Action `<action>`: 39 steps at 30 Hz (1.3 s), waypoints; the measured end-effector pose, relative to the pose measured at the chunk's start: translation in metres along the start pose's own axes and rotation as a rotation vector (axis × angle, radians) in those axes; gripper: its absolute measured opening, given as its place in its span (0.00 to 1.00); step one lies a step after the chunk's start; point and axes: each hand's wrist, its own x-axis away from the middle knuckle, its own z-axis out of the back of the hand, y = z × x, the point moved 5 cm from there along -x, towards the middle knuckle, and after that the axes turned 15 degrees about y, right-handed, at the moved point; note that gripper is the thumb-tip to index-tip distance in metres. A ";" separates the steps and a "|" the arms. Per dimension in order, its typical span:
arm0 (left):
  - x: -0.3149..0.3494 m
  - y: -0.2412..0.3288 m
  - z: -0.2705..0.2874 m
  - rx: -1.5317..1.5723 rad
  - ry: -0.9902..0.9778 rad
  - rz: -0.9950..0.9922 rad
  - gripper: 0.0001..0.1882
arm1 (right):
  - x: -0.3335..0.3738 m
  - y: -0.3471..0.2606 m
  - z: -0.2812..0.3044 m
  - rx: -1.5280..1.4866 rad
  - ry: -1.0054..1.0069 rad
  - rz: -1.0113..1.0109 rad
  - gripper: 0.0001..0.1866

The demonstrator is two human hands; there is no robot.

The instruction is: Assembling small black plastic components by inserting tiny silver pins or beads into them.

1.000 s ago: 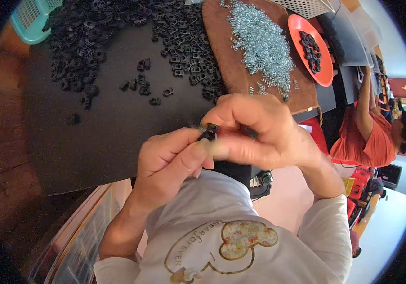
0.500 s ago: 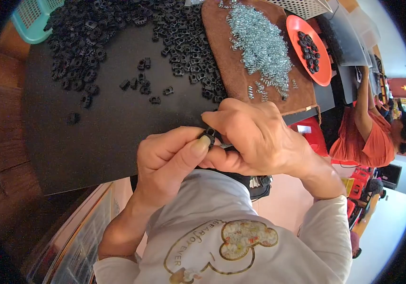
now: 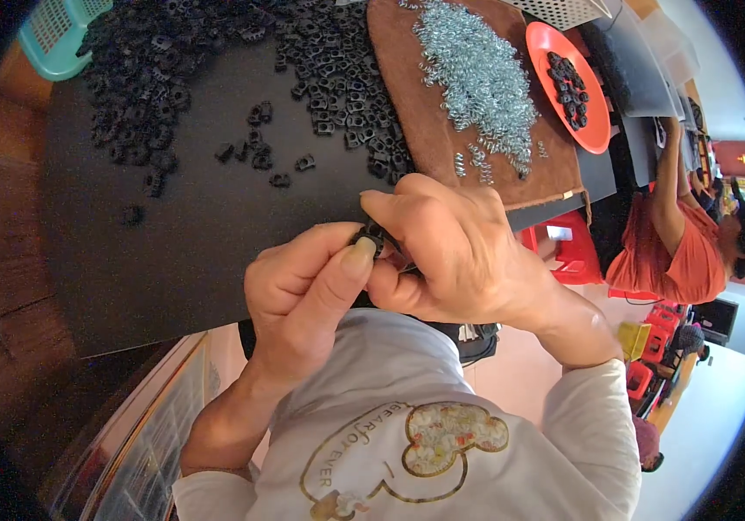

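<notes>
Your left hand [image 3: 303, 286] and right hand [image 3: 446, 252] meet at the near edge of the black table mat [image 3: 190, 243], both closed around one small black plastic clip [image 3: 370, 239]: left thumb pressed on it, right fingers curled over it. Beyond your hands on the mat lies the heap of black plastic clips [image 3: 216, 69]. Right of that heap, a pile of small silver metal springs [image 3: 476, 74] rests on a brown cloth [image 3: 424, 130], with a round orange plate [image 3: 576, 87] further right.

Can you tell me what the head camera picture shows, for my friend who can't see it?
Two hands, the left hand and right hand, pinch one small black part together over a black table. Farther back lie a heap of black parts, silver springs on a brown mat, and an orange plate.
</notes>
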 end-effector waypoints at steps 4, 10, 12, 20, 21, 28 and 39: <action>0.002 -0.004 0.003 -0.022 0.058 0.021 0.09 | 0.002 -0.002 -0.005 -0.011 0.073 0.061 0.15; 0.004 -0.004 0.005 0.005 0.083 0.006 0.09 | 0.002 -0.006 -0.004 -0.025 0.085 0.125 0.15; 0.005 -0.002 0.005 0.022 0.100 0.032 0.09 | -0.001 -0.005 0.000 -0.015 0.054 0.091 0.20; 0.006 -0.003 0.004 0.016 0.075 0.038 0.09 | 0.003 -0.004 0.003 0.034 0.076 0.196 0.22; 0.007 -0.002 0.003 -0.033 0.046 -0.016 0.09 | 0.005 -0.006 0.004 0.029 0.063 0.202 0.22; 0.005 0.009 -0.008 -0.178 -0.067 -0.001 0.09 | 0.009 0.007 0.022 0.014 0.058 0.101 0.14; 0.006 -0.003 -0.009 -0.054 -0.108 0.097 0.13 | 0.047 0.187 0.164 0.443 0.178 -0.706 0.20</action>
